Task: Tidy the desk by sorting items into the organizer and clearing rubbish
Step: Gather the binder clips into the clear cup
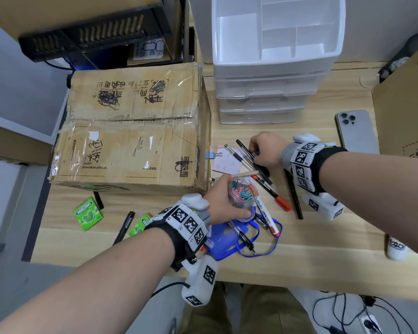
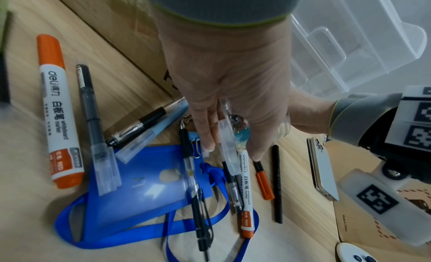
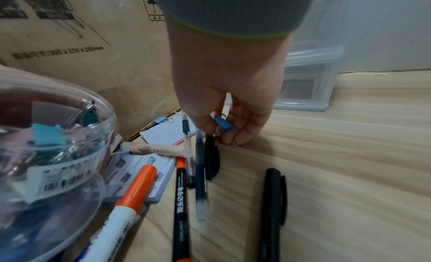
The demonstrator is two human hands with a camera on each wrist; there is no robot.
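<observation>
Pens (image 1: 251, 162) lie on the desk (image 1: 311, 237) between box (image 1: 130, 141) and phone (image 1: 357, 131).

A large taped cardboard box (image 1: 133, 131) sits at the surface's (image 1: 323, 249) left. A silver phone (image 1: 356, 132) lies face down at right, beside a brown PICO box (image 1: 405, 102).

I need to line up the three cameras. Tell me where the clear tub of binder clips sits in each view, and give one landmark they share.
Head: the clear tub of binder clips is at lower centre, gripped by the left hand.
Left wrist: centre, mostly hidden behind the fingers.
Right wrist: large at the left edge.
Shared landmark: the cardboard box.
</observation>
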